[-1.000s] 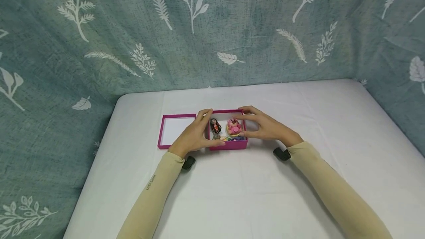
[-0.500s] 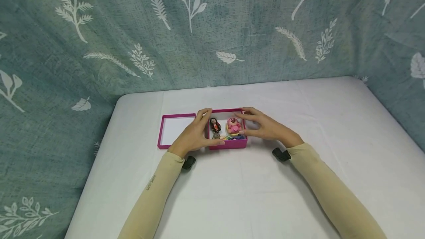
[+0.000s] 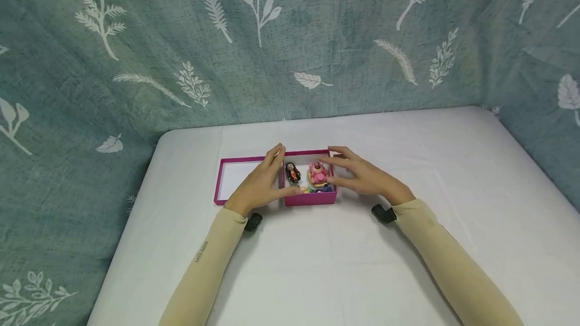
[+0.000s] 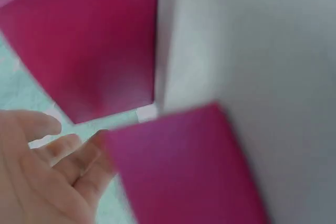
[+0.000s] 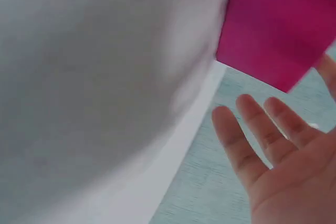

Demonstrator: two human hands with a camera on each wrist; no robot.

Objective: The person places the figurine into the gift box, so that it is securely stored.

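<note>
A magenta box (image 3: 310, 199) stands without its cover, white inside. It holds a small dark-haired doll (image 3: 292, 173), a pink bear figure (image 3: 318, 174) and some colourful small items (image 3: 322, 189) along the near wall. On the box's left side is my left hand (image 3: 259, 185), its fingers and thumb spread loosely; the left wrist view shows them a little off the box wall (image 4: 100, 51). My right hand (image 3: 362, 175) is at the box's right side, fingers extended. From the right wrist, those fingers (image 5: 231, 135) appear apart from the magenta wall (image 5: 273, 30).
The matching lid (image 3: 242, 159) lies to the left of the box with its white inside up, partly covered by my left hand. A white cloth (image 3: 290, 265) covers the table. Behind hangs a teal curtain (image 3: 344, 39) with white leaf prints.
My left hand has shifted slightly left, its thumb drawing back along the box's near edge. My right hand stays almost in place. The toys in the box look unmoved.
</note>
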